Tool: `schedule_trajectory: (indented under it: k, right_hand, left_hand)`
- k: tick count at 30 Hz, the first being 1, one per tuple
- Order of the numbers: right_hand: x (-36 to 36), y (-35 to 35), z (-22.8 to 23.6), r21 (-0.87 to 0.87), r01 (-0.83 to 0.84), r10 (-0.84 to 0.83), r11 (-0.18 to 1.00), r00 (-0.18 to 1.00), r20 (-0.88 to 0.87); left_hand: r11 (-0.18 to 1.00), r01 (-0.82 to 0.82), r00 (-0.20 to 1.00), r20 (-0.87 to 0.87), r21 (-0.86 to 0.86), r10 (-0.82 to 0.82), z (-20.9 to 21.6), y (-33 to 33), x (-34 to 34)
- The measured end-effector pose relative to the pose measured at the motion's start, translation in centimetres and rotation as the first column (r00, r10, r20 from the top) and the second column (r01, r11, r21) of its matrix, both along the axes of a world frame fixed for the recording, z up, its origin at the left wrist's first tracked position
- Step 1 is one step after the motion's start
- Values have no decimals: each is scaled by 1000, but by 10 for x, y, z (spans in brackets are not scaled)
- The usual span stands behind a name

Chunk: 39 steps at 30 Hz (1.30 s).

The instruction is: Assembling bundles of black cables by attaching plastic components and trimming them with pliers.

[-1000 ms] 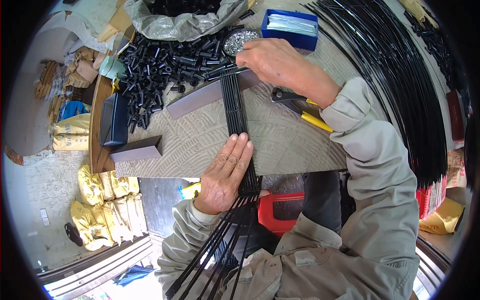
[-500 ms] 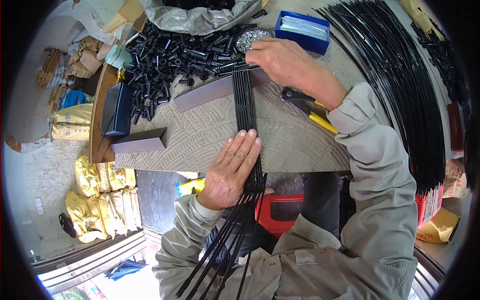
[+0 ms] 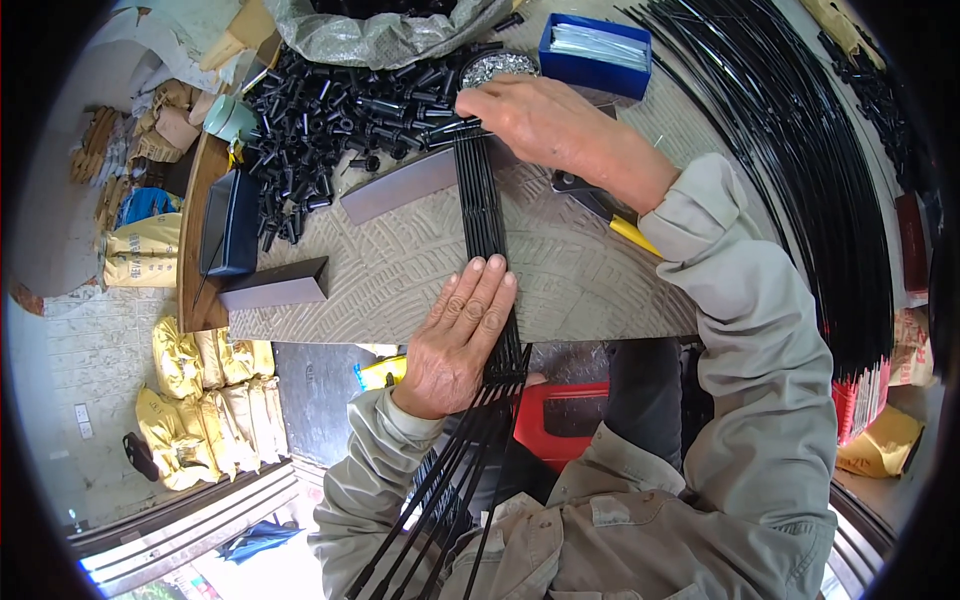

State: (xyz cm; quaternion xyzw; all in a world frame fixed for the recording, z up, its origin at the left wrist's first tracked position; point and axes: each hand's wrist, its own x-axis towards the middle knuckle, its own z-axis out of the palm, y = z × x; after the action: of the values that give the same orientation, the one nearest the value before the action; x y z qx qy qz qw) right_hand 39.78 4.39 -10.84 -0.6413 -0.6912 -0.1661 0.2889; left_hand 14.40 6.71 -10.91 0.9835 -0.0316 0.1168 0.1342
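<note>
A row of thin black rods [image 3: 482, 205] lies side by side across the table, their near ends fanning out over the table edge toward my lap. My left hand [image 3: 452, 345] rests flat on the rods near that edge, fingers stretched out. At the far ends of the rods my right hand [image 3: 528, 112] is closed, thumb and fingertips pinched together; what sits between them is hidden. Under the rods a grey metal bar [image 3: 400, 187] runs crosswise. Just behind the right hand stands a round dish of small silvery pieces [image 3: 497, 66].
Pliers with yellow grips [image 3: 592, 196] lie below my right forearm. Black tubular parts [image 3: 330, 130] are heaped at the left, beside a woven sack [image 3: 395, 40]. A blue box [image 3: 592, 75] holds pale strips. Many long black rods [image 3: 800, 180] spread along the right. A red stool [image 3: 550, 405] stands below.
My right hand has shifted slightly left along the far rod ends, staying closed. My left hand stays flat on the rods. The whole view has moved a little.
</note>
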Motion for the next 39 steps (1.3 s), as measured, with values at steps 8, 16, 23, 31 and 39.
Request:
schedule_trajectory:
  k: [8, 16, 23, 31, 39]
  right_hand:
    - [26, -18, 12, -263, 88, -78, 961, 996, 49]
    - [78, -33, 24, 96, 348, -354, 933, 934, 48]
    - [117, -42, 29, -349, 525, -506, 777, 849, 150]
    - [123, -41, 29, -183, 466, -429, 866, 879, 207]
    - [129, -42, 16, -250, 441, -413, 862, 897, 158]
  left_hand:
    - [1000, 5, 1000, 2, 23, -5, 1, 1, 1]
    - [998, -25, 999, 38, 51, 23, 8, 2, 7]
    - [1000, -19, 996, 85, 25, 17, 0, 2, 3]
    - [995, -3, 984, 176, 103, -15, -1, 11, 1]
    - [998, 45, 972, 228, 35, -52, -18, 10, -7]
